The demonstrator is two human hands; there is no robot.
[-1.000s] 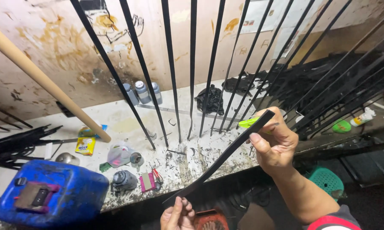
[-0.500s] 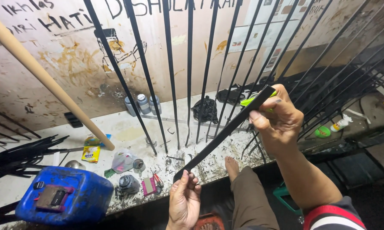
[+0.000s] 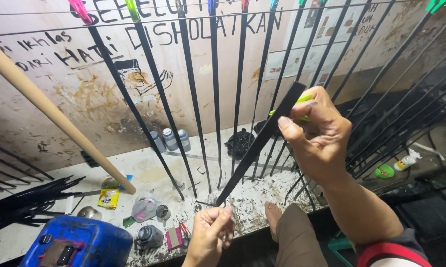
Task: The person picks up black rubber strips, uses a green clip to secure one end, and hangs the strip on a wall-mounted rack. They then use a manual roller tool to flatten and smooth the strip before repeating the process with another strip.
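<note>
Black flat strip (image 3: 255, 148) held slantwise between both hands, above the paint-spattered worktop (image 3: 148, 173). Right hand (image 3: 314, 136) closed on the upper end, thumb and forefinger pinching it together with a green clip (image 3: 302, 101). Left hand (image 3: 210, 235) closed lightly at the lower tip, fingers curled round the very end.

Best handled by the ends only, as now. Likely wet with paint, so no touching the middle. Keep taut, no sag, no brushing against the hanging black strips (image 3: 215, 89) just behind. Clip squarely over the end, in line with the strip.

Strip runs from right hand, high and right, down-left to left hand, low and centre. Blue can (image 3: 79, 244) and small jars (image 3: 171, 140) well below, apart.
</note>
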